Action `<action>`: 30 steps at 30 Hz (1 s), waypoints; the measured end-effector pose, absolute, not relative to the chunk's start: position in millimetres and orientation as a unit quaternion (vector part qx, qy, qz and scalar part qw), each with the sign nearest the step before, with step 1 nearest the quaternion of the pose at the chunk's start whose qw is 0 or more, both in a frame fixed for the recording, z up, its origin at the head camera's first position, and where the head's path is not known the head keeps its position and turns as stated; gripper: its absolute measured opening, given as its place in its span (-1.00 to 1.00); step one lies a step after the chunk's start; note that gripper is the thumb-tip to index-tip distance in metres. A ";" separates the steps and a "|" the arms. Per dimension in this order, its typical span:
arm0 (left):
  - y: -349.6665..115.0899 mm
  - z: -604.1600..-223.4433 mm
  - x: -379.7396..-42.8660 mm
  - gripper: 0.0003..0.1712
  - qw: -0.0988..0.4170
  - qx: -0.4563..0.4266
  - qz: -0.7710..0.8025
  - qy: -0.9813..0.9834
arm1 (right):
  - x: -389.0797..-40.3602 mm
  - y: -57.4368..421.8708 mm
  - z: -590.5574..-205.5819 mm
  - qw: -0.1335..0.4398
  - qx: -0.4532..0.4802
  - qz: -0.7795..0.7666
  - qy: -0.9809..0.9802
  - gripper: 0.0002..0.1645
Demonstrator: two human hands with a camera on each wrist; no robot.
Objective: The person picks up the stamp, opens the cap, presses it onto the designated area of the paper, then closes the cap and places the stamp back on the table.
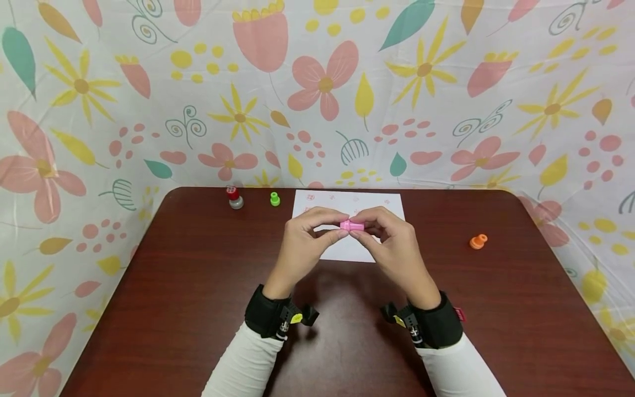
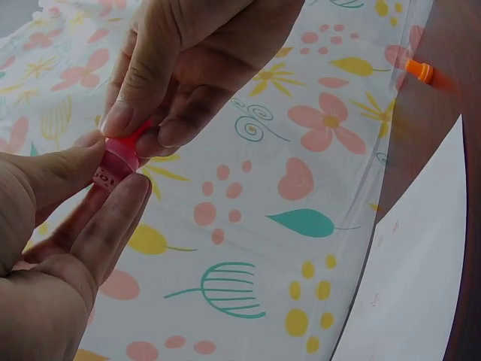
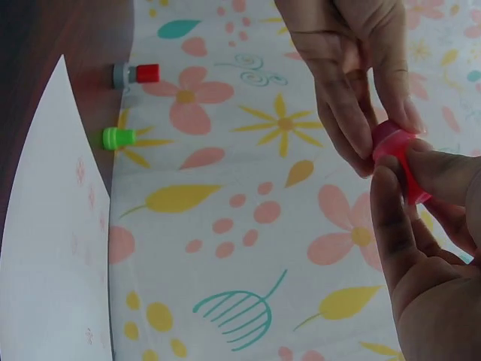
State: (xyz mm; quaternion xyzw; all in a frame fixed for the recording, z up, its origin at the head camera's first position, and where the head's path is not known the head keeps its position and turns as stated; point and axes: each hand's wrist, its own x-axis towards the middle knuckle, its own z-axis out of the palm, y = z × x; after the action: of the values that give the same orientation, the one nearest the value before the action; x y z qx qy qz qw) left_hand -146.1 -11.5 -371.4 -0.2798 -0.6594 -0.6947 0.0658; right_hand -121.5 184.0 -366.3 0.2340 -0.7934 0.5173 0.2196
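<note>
Both hands meet over the sheet of white paper (image 1: pixel 342 252) and hold one small pink stamp (image 1: pixel 351 225) sideways between them. My left hand (image 1: pixel 310 234) pinches its left end between thumb and fingers; in the left wrist view small marks show on the pink stamp (image 2: pixel 113 162) at that end. At the other end, the right hand (image 1: pixel 392 237) pinches the stamp with thumb and fingertips. In the right wrist view the fingers partly cover the stamp (image 3: pixel 392 143). Faint red printed marks (image 1: pixel 311 197) show on the paper.
A green stamp (image 1: pixel 275 199) and a small clear bottle with a red cap (image 1: pixel 235 197) stand at the back left of the dark wooden table (image 1: pixel 198 286). On the right is an orange stamp (image 1: pixel 478 241). A flower-patterned cloth (image 1: pixel 327 138) hangs behind.
</note>
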 end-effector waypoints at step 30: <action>-45.5 -359.4 -152.1 -0.69 0.133 -0.243 -0.693 -0.665 | -186.6 205.1 -400.6 0.171 0.213 0.263 -0.925 -0.86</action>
State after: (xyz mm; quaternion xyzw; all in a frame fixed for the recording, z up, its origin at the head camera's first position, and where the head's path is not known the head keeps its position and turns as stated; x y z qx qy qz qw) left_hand -152.1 -45.5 -359.4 -0.2432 -0.6651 -0.6933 0.1333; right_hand -186.6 205.1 -400.6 0.2132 -0.9251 0.2634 0.1711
